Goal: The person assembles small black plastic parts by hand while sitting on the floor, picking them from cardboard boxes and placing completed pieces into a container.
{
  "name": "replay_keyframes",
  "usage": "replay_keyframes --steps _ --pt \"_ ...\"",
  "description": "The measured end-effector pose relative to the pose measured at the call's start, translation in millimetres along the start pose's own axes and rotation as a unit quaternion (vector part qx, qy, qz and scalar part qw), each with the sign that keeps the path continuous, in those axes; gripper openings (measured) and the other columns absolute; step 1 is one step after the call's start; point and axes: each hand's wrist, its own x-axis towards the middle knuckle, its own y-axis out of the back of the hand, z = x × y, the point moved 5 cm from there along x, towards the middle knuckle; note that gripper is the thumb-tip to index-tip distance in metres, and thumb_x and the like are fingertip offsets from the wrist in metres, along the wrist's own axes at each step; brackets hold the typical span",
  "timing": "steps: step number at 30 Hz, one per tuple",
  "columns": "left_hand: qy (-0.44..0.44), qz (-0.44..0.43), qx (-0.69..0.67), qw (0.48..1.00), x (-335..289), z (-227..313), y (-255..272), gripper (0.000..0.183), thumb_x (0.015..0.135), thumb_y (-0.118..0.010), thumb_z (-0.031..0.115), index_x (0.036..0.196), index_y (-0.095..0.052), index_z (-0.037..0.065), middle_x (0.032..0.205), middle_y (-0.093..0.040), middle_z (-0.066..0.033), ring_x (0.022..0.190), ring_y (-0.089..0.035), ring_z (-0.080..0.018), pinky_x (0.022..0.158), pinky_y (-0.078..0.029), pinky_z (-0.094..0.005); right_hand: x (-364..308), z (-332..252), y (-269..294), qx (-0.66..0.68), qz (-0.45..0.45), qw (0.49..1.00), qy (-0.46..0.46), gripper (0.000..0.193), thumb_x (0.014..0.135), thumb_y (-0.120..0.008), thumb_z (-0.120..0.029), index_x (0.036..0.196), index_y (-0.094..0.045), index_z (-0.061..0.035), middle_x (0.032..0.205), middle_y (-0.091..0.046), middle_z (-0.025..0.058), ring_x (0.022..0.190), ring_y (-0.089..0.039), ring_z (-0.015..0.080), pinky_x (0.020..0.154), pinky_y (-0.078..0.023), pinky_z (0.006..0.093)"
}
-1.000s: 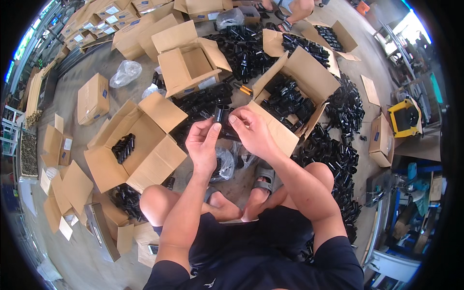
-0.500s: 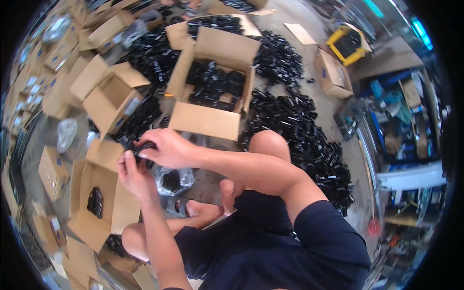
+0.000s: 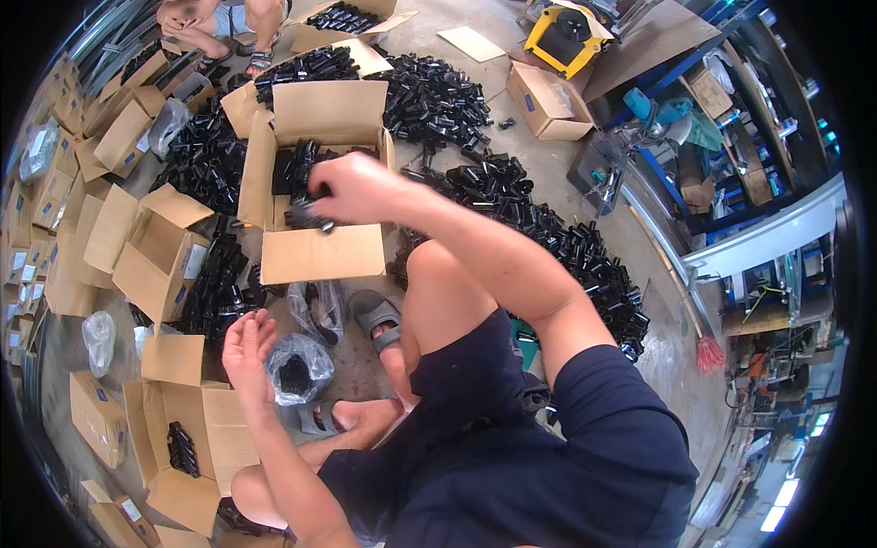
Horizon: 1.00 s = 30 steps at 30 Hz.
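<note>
One open cardboard carton (image 3: 324, 256) stands on the concrete floor (image 3: 539, 173) ahead of me, its near flap folded outward. Black tubular parts (image 3: 297, 169) lie inside it, loosely stacked toward its left side. My right fingers (image 3: 322, 173) are curled above the near side of this carton, slightly blurred. One black part (image 3: 306, 220) is located directly at their underside; I cannot tell whether they grasp it or only touch it.

My left fingers (image 3: 243, 336) are released and loosely bent, positioned above the floor to the left of my feet. Nearest to them is a clear plastic bag (image 3: 321, 361) with black pieces inside. A second clear bag (image 3: 306, 301) lies just beyond it, beside my gray sandal (image 3: 370, 310).

At the lower left, a second open carton (image 3: 228, 425) contains a short row of black parts (image 3: 182, 448). To the right of the first carton, a large heap of black parts (image 3: 512, 210) covers the floor. A seated co-worker's bare leg (image 3: 264, 23) is visible at the upper left.
</note>
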Motion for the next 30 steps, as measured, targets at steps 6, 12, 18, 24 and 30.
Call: replay_keyframes --steps 6,12,18,24,30 --pt "0.012 -0.047 0.102 0.994 -8 -11 -11 0.034 0.100 -0.066 0.023 0.123 -0.060 -0.001 0.116 -0.071 -0.0119 0.100 -0.069 -0.0170 0.085 -0.054 -0.0280 -116 173 52 -0.126 0.038 0.953 -0.274 0.035 0.079 -0.075 -0.028 0.097 -0.073 0.0021 0.098 -0.073 0.0223 0.096 -0.071 0.0364 0.089 -0.055 0.0438" --pt "-0.047 -0.087 0.269 0.958 -2 -70 13 0.022 0.097 -0.068 0.020 0.088 -0.070 0.000 0.081 -0.070 -0.0013 0.072 -0.060 -0.0057 0.068 -0.047 -0.0218 -210 275 107 -0.162 0.237 0.874 -0.392 0.027 0.084 -0.065 -0.018 0.104 -0.074 -0.0013 0.106 -0.072 0.0229 0.105 -0.068 0.0366 0.096 -0.053 0.0434" --pt "0.181 -0.207 0.430 0.860 -55 -141 58 0.044 0.097 -0.064 0.037 0.076 -0.074 0.000 0.069 -0.072 -0.0087 0.062 -0.068 -0.0148 0.063 -0.054 -0.0316 -132 156 89 0.015 0.251 0.938 -0.238 0.024 0.086 -0.063 -0.018 0.104 -0.075 -0.0072 0.103 -0.073 0.0186 0.099 -0.070 0.0340 0.091 -0.055 0.0424" --pt "0.289 -0.381 0.623 0.619 -139 -188 28 0.060 0.097 -0.060 0.054 0.117 -0.073 -0.001 0.124 -0.068 -0.0219 0.119 -0.065 -0.0290 0.101 -0.048 -0.0375 -121 18 -181 -0.149 -0.174 0.877 0.424 0.017 0.073 -0.063 -0.016 0.074 -0.074 -0.0022 0.080 -0.072 0.0202 0.076 -0.070 0.0417 0.067 -0.057 0.0498" --pt "0.367 -0.308 0.590 0.650 -150 -215 -40 0.087 0.085 -0.055 0.071 0.135 -0.061 0.000 0.139 -0.060 -0.0202 0.134 -0.054 -0.0316 0.109 -0.042 -0.0395 -246 35 -347 -0.095 -0.535 0.839 -0.024 0.037 0.079 -0.069 -0.030 0.108 -0.073 -0.0090 0.112 -0.071 0.0165 0.099 -0.069 0.0335 0.085 -0.056 0.0478"
